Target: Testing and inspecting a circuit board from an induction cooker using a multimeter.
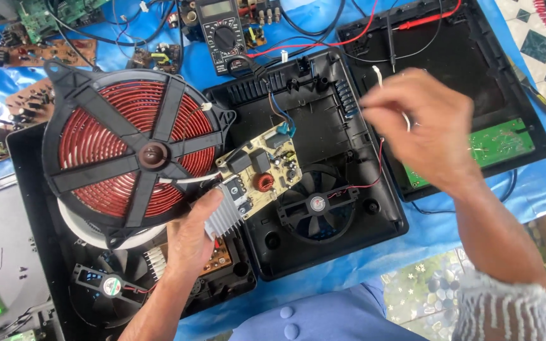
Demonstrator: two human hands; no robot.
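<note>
Beige circuit board [261, 172] with a ribbed silver heat sink [224, 215] is tilted over the left edge of an open black plastic cooker base [323, 126], left hand [191, 243] gripping the heat sink, while the blurred right hand [421, 129] pinches a thin white wire [378, 76] above the base's right edge.

— Where does the camera sit?

— On the person's head, looking almost straight down at the blue sheet [450, 221] from close above, both forearms reaching in from the bottom edge.

— How near?

— Near enough that the open black casing [323, 177] and the copper coil [127, 151] fill the middle. The right hand [421, 129] is blurred, perhaps from motion.

— Any second view?

— No, just this one, so nothing is shared. Tiled floor [538, 50] shows top right.
</note>
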